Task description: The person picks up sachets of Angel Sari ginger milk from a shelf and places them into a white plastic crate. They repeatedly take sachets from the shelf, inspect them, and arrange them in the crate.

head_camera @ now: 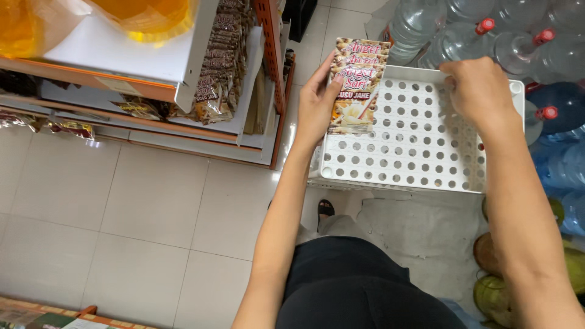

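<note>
Pale tiled floor (140, 201); shelf rack (183, 131), water bottles (426, 30), coconuts (493, 274) standing on it.

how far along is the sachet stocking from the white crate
Done: hanging sachet strips already fill the shelf. In hand: the left hand holds a small stack of sachets over the white perforated crate, while the right hand reaches into its far corner. Left: the crate looks nearly empty.
</note>
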